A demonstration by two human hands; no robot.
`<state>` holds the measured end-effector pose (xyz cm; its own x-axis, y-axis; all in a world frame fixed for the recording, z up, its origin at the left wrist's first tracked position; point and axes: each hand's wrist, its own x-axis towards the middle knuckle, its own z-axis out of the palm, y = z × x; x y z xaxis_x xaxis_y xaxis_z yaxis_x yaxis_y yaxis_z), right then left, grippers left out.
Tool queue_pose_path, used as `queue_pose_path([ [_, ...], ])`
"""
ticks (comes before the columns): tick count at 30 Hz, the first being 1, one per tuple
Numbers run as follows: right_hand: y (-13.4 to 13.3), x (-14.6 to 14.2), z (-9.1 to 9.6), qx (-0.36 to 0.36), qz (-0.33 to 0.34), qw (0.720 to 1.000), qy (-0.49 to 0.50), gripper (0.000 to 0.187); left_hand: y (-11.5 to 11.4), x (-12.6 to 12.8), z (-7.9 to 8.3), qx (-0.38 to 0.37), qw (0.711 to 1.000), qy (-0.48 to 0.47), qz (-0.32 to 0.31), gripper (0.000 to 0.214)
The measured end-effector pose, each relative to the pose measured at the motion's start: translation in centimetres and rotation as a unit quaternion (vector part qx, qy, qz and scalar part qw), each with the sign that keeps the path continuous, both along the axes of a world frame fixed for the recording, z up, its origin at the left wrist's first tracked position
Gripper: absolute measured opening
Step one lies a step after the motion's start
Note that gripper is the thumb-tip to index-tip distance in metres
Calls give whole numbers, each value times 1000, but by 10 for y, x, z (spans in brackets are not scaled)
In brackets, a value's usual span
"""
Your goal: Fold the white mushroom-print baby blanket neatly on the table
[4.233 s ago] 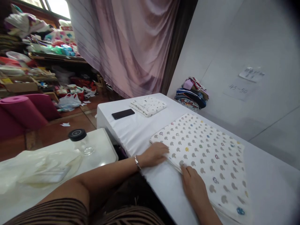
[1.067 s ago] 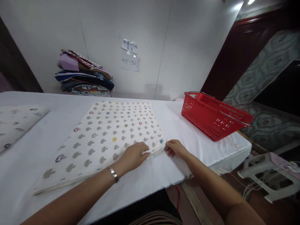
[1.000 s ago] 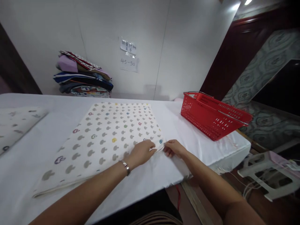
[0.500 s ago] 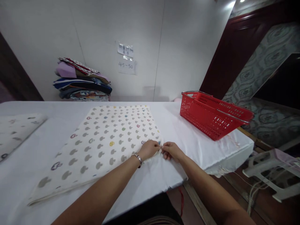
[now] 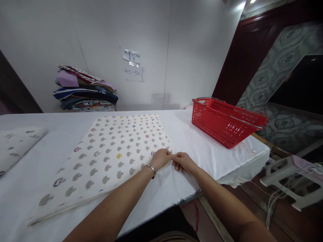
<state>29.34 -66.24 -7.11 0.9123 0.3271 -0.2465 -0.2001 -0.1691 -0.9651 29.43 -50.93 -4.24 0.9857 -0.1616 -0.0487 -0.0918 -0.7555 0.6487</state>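
Note:
A white cloth printed with grey and coloured mushroom shapes lies folded in layers on the white-covered table. At its near right corner, my left hand pinches the edge between thumb and fingers; a metal bracelet circles that wrist. My right hand meets it there, closed on the same corner from the right side. The fingertips of both hands almost touch, and they cover the corner itself. The cloth's left near corner lies flat, with its layered edge showing.
A red plastic basket with metal handles stands at the table's right end. Another patterned cloth lies at the left. Folded fabrics are stacked against the wall behind. A pale plastic stool and loose cables are on the floor at right.
Both hands stay at the cloth's corner, with only a slight shift of the fingers. The whole view has turned a little, moving the background slightly leftward.

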Motion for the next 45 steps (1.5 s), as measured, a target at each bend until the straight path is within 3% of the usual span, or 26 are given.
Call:
queue_pose_path([
  [6,-1,0,-3,4,2,1000,-14,20,-6,8,0,19,1000,9,13,23],
  [16,1,1,-2,-35,-7,999,-1,12,15,4,18,1,1000,-13,-10,21],
  [22,6,10,-3,-63,-51,995,-56,8,18,4,23,-18,999,-25,-18,16],
  [27,10,20,-2,-238,-71,951,-182,7,15,2,14,-48,999,-3,-18,14],
  [34,8,22,0,-363,-47,906,-212,15,17,4,14,-68,998,-11,-8,12],
  [45,12,20,4,-314,-39,930,-188,11,17,-2,28,-42,998,-34,-33,14],
])
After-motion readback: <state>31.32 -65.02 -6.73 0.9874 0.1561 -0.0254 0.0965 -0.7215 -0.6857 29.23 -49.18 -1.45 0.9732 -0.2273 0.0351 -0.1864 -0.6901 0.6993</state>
